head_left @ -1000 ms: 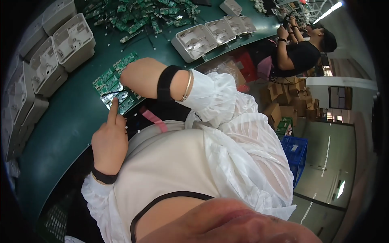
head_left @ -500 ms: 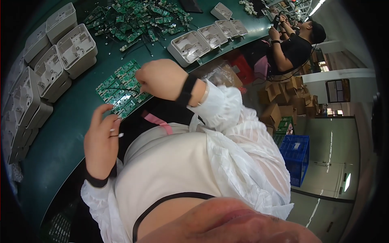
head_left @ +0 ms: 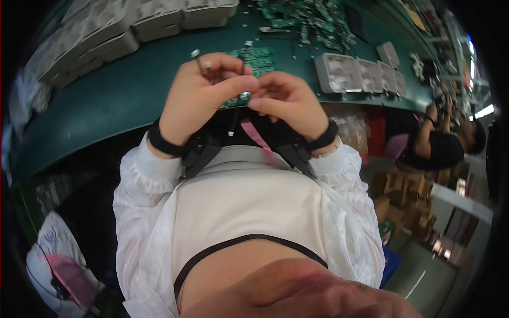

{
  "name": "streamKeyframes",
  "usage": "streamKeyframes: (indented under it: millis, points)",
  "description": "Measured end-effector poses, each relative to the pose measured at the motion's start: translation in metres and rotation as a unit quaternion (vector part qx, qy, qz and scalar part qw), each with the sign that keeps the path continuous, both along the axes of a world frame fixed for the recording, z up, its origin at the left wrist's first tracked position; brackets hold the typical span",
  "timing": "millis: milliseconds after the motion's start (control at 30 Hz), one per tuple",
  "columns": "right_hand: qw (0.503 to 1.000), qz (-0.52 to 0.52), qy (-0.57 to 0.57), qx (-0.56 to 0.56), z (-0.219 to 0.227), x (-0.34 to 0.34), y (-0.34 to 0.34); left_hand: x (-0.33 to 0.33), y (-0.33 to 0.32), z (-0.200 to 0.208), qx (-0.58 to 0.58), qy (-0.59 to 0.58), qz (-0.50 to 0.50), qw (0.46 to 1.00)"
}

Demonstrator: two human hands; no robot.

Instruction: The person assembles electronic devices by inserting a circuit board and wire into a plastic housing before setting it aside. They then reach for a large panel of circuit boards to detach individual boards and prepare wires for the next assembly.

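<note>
My left hand (head_left: 204,98) is closed, with short black cables (head_left: 235,119) between its fingers. White connectors (head_left: 195,53) tip the cables, sticking out above the knuckles and hanging below the thumb. Fingertips of my right hand (head_left: 294,100) meet those of the left and are pinched together; whatever they grip is hidden. Behind both hands, at the bench's near edge, lies a green circuit board panel (head_left: 261,57), partly covered by the fingers. Each wrist wears a black band.
Light grey plastic housings (head_left: 108,37) stand stacked at the far left. More open housings (head_left: 339,71) line the right of the green bench (head_left: 90,114). A heap of circuit boards (head_left: 313,21) covers the back. One co-worker (head_left: 442,143) sits at the right.
My hands have come together over the near edge of the panel, the right one leaving the panel's far side. My view has turned, so the bench appears rotated.
</note>
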State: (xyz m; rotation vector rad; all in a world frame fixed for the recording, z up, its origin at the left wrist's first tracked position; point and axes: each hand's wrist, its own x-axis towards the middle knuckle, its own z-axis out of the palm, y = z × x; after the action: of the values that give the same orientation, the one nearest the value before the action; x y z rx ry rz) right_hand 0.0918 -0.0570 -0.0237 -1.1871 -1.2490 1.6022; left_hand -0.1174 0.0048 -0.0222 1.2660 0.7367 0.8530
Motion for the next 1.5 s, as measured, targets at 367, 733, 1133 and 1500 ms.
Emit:
streamKeyframes:
  millis: [367,733,1133,1500]
  points:
    - [0.973,-0.102,-0.029,0.205,0.008,0.001,0.004,-0.007,-0.008,0.009,-0.042,0.049,-0.026,0.998]
    - [0.991,0.112,0.028,-0.072,-0.002,-0.009,0.004,-0.003,-0.004,-0.014,0.055,0.059,0.061,0.995]
    - [0.983,-0.048,-0.113,0.133,-0.024,0.064,0.021,-0.029,-0.010,-0.015,0.058,0.057,0.074,0.994]
    - [0.907,-0.017,-0.330,0.260,-0.049,0.034,0.042,-0.032,-0.035,-0.028,0.296,0.360,-0.041,0.883]
